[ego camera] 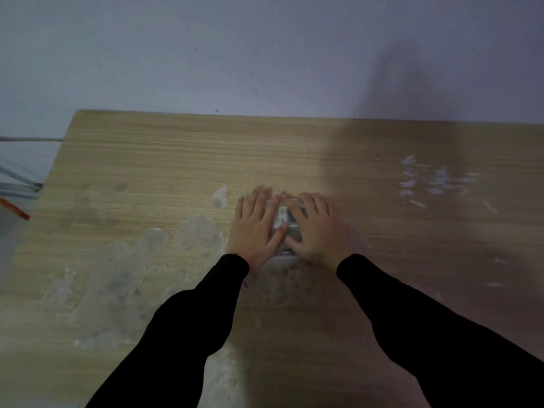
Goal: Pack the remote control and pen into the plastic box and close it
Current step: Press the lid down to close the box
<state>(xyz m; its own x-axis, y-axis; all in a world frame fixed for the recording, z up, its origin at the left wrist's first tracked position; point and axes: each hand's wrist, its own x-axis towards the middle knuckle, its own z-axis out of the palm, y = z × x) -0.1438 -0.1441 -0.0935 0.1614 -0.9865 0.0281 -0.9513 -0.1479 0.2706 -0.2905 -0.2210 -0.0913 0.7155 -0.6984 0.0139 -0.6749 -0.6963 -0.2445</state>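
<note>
A clear plastic box (285,228) lies on the wooden table (164,160), near its middle. Both my hands rest flat on top of it, side by side. My left hand (256,226) covers the box's left part, its fingers spread and its thumb across the lid. My right hand (315,229) covers the right part in the same way. Through the gap between the hands a pale shape with dark marks shows inside the box; the picture is too blurred to tell the remote control or the pen.
The table bears pale worn patches at the front left (123,275) and white scratch marks at the right (432,181). A grey wall (265,54) stands right behind it. Past the left edge lie an orange stick (14,209) and metal rails (17,178).
</note>
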